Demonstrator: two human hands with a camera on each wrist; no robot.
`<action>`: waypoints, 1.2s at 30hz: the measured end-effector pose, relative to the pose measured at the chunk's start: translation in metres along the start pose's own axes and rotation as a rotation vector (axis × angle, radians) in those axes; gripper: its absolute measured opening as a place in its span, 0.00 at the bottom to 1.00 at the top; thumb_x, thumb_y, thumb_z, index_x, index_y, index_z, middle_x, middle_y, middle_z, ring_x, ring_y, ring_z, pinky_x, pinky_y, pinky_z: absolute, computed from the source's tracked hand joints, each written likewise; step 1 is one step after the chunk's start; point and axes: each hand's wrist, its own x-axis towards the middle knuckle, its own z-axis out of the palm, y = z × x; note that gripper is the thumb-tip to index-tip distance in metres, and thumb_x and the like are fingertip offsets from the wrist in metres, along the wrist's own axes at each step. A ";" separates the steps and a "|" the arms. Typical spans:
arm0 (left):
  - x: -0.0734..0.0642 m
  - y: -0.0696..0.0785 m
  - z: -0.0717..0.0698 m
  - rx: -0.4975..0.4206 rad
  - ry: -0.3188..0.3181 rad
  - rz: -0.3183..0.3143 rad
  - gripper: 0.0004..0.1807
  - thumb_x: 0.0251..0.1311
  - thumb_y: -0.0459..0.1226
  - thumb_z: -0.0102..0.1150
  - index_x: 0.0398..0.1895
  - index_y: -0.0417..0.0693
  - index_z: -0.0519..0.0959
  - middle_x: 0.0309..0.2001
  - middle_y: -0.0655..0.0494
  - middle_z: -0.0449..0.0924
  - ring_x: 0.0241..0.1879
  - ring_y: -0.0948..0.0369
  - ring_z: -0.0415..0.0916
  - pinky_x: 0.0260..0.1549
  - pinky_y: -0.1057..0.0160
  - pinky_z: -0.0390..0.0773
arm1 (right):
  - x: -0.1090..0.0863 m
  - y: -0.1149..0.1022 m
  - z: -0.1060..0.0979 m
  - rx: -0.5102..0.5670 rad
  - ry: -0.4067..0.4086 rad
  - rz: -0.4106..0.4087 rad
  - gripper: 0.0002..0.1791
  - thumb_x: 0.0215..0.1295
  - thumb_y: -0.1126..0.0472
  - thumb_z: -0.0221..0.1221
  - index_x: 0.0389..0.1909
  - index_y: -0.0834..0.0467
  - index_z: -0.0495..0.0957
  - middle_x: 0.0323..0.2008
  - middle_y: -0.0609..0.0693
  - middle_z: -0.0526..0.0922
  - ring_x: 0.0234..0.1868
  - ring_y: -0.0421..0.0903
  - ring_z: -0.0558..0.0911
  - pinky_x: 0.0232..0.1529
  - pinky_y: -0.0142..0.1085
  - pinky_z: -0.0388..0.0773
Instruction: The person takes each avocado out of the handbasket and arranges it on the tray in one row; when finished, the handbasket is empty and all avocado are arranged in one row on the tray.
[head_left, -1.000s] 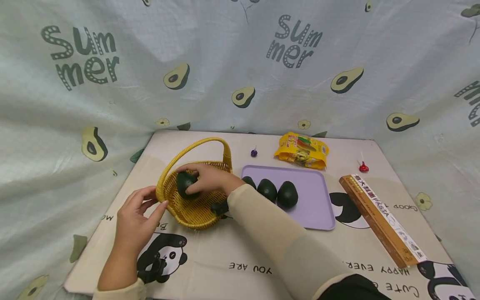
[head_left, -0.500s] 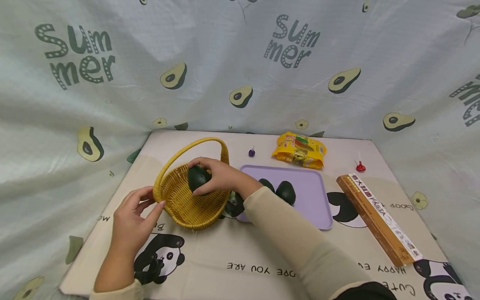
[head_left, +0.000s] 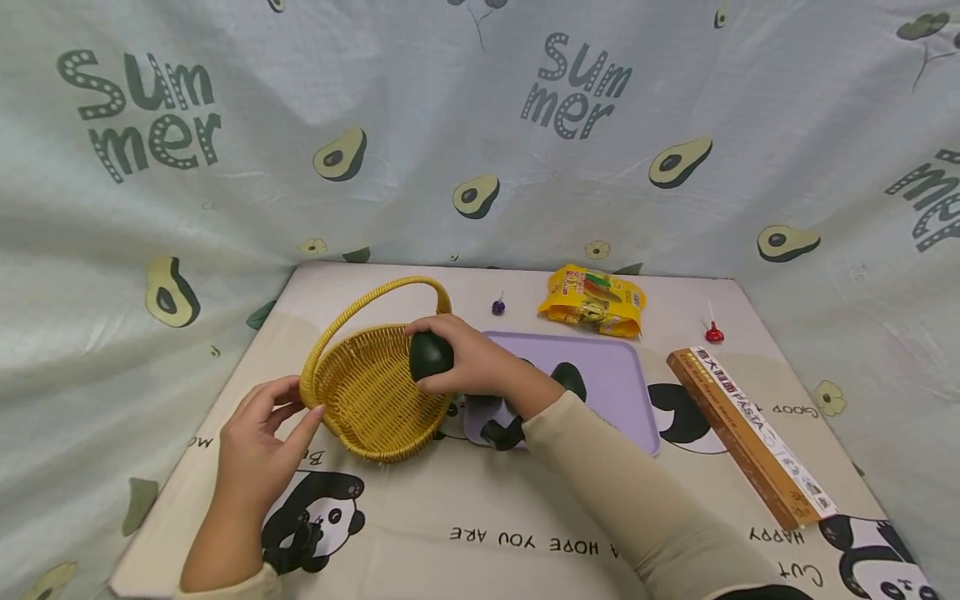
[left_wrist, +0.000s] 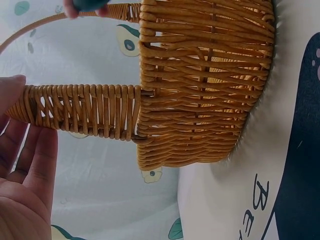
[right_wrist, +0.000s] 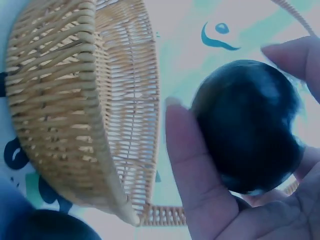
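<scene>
My right hand (head_left: 480,358) grips a dark green avocado (head_left: 431,357) over the right rim of a yellow woven basket (head_left: 378,408). In the right wrist view, the thumb and fingers curve round the avocado (right_wrist: 245,130), and the basket (right_wrist: 55,100) stands beside it. My left hand (head_left: 258,442) pinches the foot of the basket's arched handle at the left. The left wrist view shows this handle (left_wrist: 80,107) between thumb and fingers. On the lilac tray (head_left: 633,408) lies another avocado (head_left: 568,379), partly hidden behind the right wrist.
Behind the tray lies a yellow snack bag (head_left: 592,302), with a purple lollipop (head_left: 498,307) to its left. A red lollipop (head_left: 714,335) and a long pasta box (head_left: 750,437) lie at the right. A printed cloth (head_left: 420,125) hangs behind the table.
My right hand has carried the avocado up from inside the basket and rightward to its right rim. My left hand keeps its hold on the handle. The head view has shifted slightly.
</scene>
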 end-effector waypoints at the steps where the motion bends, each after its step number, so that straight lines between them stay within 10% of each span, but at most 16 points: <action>1: 0.000 0.000 0.000 0.004 -0.001 -0.003 0.28 0.51 0.23 0.74 0.58 0.38 0.78 0.52 0.49 0.80 0.52 0.75 0.76 0.54 0.86 0.73 | -0.003 0.001 -0.001 0.001 0.014 0.002 0.40 0.55 0.52 0.74 0.69 0.41 0.69 0.71 0.45 0.66 0.63 0.45 0.70 0.56 0.43 0.81; 7: -0.001 0.000 -0.001 0.019 -0.008 -0.027 0.28 0.52 0.24 0.75 0.58 0.39 0.78 0.53 0.50 0.80 0.53 0.55 0.81 0.54 0.86 0.73 | -0.023 0.009 -0.011 0.021 0.083 0.058 0.43 0.53 0.49 0.75 0.71 0.37 0.68 0.69 0.48 0.64 0.59 0.49 0.73 0.53 0.47 0.83; 15: -0.002 0.000 0.000 0.013 -0.009 -0.019 0.28 0.53 0.24 0.74 0.58 0.38 0.78 0.52 0.49 0.80 0.53 0.53 0.81 0.54 0.86 0.73 | -0.050 0.020 -0.027 0.131 0.166 0.088 0.40 0.58 0.54 0.72 0.71 0.34 0.67 0.68 0.44 0.70 0.60 0.52 0.77 0.54 0.50 0.84; 23: 0.000 -0.001 0.001 0.009 0.000 -0.003 0.28 0.51 0.23 0.75 0.57 0.38 0.78 0.52 0.49 0.80 0.52 0.76 0.75 0.54 0.86 0.73 | -0.074 0.028 -0.046 0.236 0.268 0.151 0.36 0.56 0.55 0.75 0.65 0.35 0.72 0.67 0.47 0.71 0.55 0.59 0.80 0.49 0.50 0.87; 36: 0.001 0.002 -0.002 0.039 -0.012 -0.013 0.29 0.52 0.24 0.75 0.58 0.39 0.78 0.52 0.49 0.80 0.51 0.80 0.73 0.53 0.88 0.71 | -0.128 0.068 -0.071 0.249 0.435 0.338 0.40 0.60 0.53 0.73 0.72 0.40 0.67 0.71 0.53 0.67 0.63 0.61 0.76 0.59 0.58 0.83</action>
